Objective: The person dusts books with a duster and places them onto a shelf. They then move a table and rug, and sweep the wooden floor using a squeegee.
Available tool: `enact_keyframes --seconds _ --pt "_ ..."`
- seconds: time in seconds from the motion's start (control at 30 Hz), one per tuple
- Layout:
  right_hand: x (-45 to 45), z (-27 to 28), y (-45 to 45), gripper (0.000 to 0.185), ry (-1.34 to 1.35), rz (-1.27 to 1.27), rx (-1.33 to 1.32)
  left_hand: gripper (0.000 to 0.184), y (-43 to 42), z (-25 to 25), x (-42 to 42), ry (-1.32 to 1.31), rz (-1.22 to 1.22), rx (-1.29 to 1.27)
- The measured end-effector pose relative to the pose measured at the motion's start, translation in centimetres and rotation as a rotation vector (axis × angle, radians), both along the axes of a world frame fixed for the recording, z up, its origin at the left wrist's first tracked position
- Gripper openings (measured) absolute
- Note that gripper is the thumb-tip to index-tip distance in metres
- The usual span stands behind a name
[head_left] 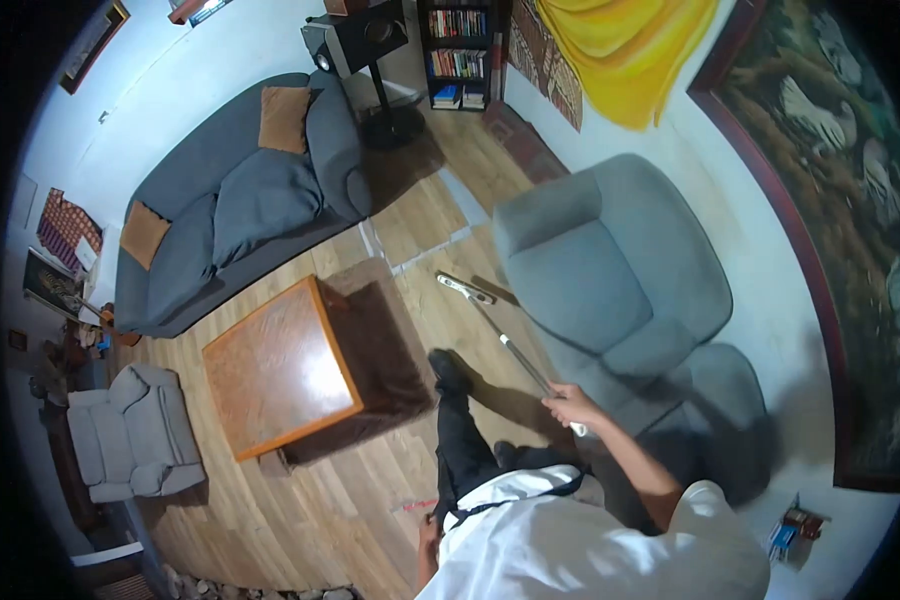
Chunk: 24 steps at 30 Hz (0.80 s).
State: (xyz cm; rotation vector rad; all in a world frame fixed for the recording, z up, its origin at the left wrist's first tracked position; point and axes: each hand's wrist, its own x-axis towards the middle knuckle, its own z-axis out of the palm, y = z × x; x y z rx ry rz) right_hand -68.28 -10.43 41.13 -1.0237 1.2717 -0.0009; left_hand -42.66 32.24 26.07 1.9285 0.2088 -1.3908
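Observation:
My right hand (pixel 573 405) is closed around the upper part of a flat mop (pixel 510 345). The mop has a long silver pole with white sections and a narrow white head (pixel 466 288). Its head rests on the wooden floor, between the coffee table and the grey armchair. Down beside my left thigh hangs my left hand (pixel 429 532); its fingers are mostly hidden, and I cannot make out anything in it.
To the left stands a wooden coffee table (pixel 280 370) on a brown rug (pixel 395 350). A grey armchair (pixel 590 270) is close on my right. Farther off are a dark sofa (pixel 240 200), a speaker on a stand (pixel 378 95) and a bookshelf (pixel 458 60).

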Motion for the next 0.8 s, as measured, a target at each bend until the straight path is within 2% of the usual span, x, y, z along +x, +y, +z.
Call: enact_keyframes --seconds 0.13,0.27,0.3,0.33,0.4,0.43,0.53,0.57,0.6,0.63,0.67,0.7,0.73,0.77,0.8 --pt "7.4 -1.8 -10.5 0.061 -0.073 -0.176 0.081 0.032 -7.2 -5.4 6.5 0.072 -0.04 0.155" --pt "15.2 -2.0 -21.7 0.045 -0.117 -0.377 0.177 0.031 -17.7 -8.0 14.3 0.115 -0.083 0.26" --pt "17.3 -1.9 -25.2 0.045 -0.099 -0.369 0.155 0.031 -20.8 -8.8 16.4 0.096 -0.113 0.248" --pt "19.4 -1.9 -28.3 0.045 -0.078 -0.367 0.147 0.034 -23.7 -9.9 19.1 0.017 -0.298 0.207" --pt "24.3 -2.6 -36.1 0.046 -0.019 -0.348 0.098 0.028 -32.3 -9.0 22.5 -0.097 -0.145 -0.034" --pt "26.4 -4.4 -40.5 0.043 -0.026 -0.331 0.003 0.027 -38.9 -4.9 25.0 -0.132 -0.179 -0.142" --pt "32.2 -13.2 -54.7 0.033 0.035 -0.295 -0.253 0.023 -53.4 0.1 29.9 -0.19 -0.14 -0.216" --pt "33.3 -17.5 -60.9 0.024 0.069 -0.204 -0.311 0.024 -55.3 -1.4 30.8 -0.186 -0.099 -0.228" --pt "34.7 -22.3 -66.9 0.038 0.117 -0.186 -0.308 0.025 -56.6 -3.0 31.1 -0.179 -0.055 -0.231" --pt "37.2 -24.6 -72.4 0.022 0.078 -0.183 -0.365 0.025 -57.5 -3.5 31.2 -0.163 -0.063 -0.135" --pt "39.9 -26.4 -77.5 0.022 0.097 -0.185 -0.367 0.025 -59.0 -4.8 30.6 -0.152 -0.064 -0.052" --pt "41.7 -29.1 -82.2 0.023 0.086 -0.187 -0.427 0.025 -57.7 -7.2 29.5 -0.112 -0.016 -0.009" --pt "43.2 -32.5 -87.4 0.025 0.162 -0.047 -0.529 0.024 -56.6 -8.7 27.9 -0.046 0.05 0.094" --pt "44.5 -36.5 -92.3 0.027 0.27 -0.049 -0.632 0.023 -55.5 -10.0 26.2 0.009 0.045 0.159" --pt "44.5 -40.6 -97.7 0.026 0.14 0.102 -0.689 0.023 -54.2 -10.7 24.4 0.068 0.044 0.234"
